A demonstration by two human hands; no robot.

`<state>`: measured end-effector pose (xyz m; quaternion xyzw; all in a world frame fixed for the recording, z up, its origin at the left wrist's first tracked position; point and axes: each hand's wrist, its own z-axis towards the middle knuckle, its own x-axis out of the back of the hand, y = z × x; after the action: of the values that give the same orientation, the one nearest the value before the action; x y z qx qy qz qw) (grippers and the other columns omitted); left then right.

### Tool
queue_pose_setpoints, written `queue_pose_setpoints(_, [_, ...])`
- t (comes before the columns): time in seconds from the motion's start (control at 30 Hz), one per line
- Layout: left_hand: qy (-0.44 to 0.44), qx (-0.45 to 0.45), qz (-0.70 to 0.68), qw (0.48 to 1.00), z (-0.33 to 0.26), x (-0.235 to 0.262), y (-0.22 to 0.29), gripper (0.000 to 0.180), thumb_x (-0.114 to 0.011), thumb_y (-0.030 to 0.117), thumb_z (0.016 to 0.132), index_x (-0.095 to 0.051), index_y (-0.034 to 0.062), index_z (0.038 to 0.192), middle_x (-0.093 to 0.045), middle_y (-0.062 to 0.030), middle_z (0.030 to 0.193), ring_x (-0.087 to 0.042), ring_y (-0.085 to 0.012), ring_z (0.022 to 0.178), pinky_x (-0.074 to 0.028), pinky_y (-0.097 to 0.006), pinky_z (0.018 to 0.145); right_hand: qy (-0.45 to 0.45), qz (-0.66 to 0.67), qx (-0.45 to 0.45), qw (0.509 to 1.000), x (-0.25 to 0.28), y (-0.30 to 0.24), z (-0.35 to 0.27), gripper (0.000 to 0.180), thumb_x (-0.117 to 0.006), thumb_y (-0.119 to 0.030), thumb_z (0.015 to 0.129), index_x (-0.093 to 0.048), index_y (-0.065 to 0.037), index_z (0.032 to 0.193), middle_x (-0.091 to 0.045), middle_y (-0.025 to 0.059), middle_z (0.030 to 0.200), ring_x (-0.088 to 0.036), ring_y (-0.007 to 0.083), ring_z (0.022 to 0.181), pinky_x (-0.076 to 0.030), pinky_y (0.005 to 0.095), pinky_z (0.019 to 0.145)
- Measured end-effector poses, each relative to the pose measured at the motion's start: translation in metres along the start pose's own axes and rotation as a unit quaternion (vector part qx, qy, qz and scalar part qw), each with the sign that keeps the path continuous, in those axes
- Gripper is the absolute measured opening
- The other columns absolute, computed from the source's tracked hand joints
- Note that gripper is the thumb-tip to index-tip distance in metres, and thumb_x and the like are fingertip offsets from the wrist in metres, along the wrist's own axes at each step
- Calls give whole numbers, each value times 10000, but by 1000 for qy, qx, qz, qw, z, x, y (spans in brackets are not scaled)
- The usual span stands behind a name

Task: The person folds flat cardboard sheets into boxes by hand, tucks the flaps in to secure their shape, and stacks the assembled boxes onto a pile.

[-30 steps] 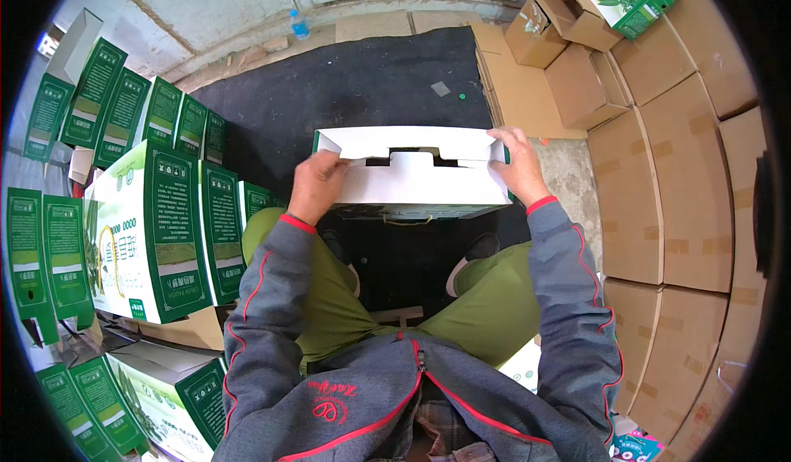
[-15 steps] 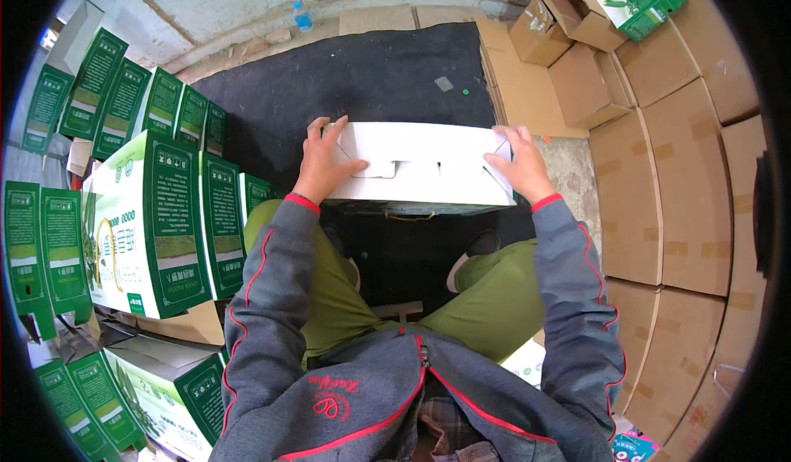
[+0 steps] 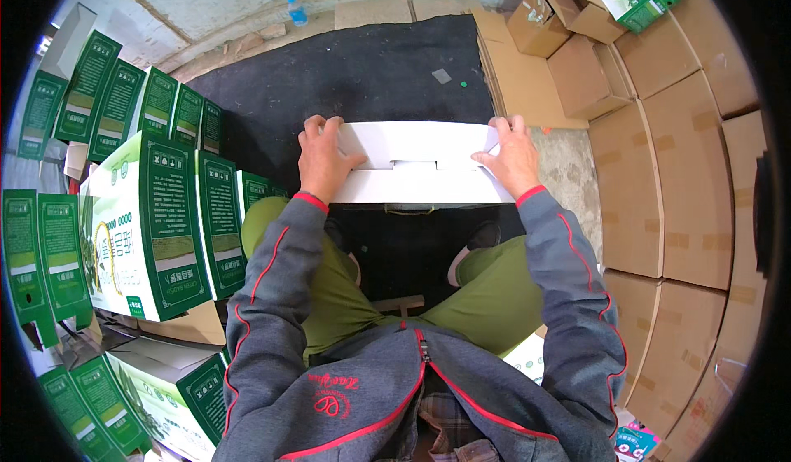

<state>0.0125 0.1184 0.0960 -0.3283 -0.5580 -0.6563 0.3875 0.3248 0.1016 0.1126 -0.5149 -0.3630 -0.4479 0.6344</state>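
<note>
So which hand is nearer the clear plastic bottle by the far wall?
Left. The left hand lies almost straight below the bottle; the right hand presses the white box further right.

**Box count**

One white box [image 3: 420,164] in the middle, two hands [image 3: 323,159] on it. One plastic bottle [image 3: 297,11] far off. Green boxes [image 3: 156,223] on the left: too many overlapping to count. Same with brown cartons [image 3: 659,182] on the right.
</note>
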Motion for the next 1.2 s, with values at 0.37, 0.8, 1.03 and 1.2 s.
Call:
queue_pose_setpoints(0.37, [-218,380,-454,776,1,-3,-84,425,-565,393,930,-628,7,1096,-645,-55,976,-576,-146,863,-449,-302,780,-258,436,-376,776,-66,110,-22,624,-498,-522,930,-614,70,1092,-654,168,1048,-616,229,917,-471,376,828])
queue_pose_setpoints(0.8, [-159,233,-553,784,-12,31,-69,582,-605,258,904,-399,40,1402,-570,-64,1160,-532,-222,1069,-433,-481,903,-79,511,-362,776,17,70,-7,457,-546,-475,911,-576,-58,1097,-618,69,926,-614,218,832,-532,398,677])
queue_pose_setpoints(1.03, [-215,326,-517,762,-15,11,-83,436,-504,409,939,-572,77,1213,-601,-77,1165,-568,-266,1057,-469,-466,868,-244,488,-319,775,-11,82,-20,351,-508,-270,929,-535,-89,1229,-619,102,1154,-634,258,976,-549,397,746])
queue_pose_setpoints(1.2, [-238,334,-499,763,-22,1,-89,389,-531,326,922,-573,70,1213,-628,-87,1119,-597,-277,1024,-489,-468,855,-254,458,-352,776,-29,93,-28,308,-469,-126,927,-541,-89,1224,-648,93,1099,-642,221,962,-553,355,716])
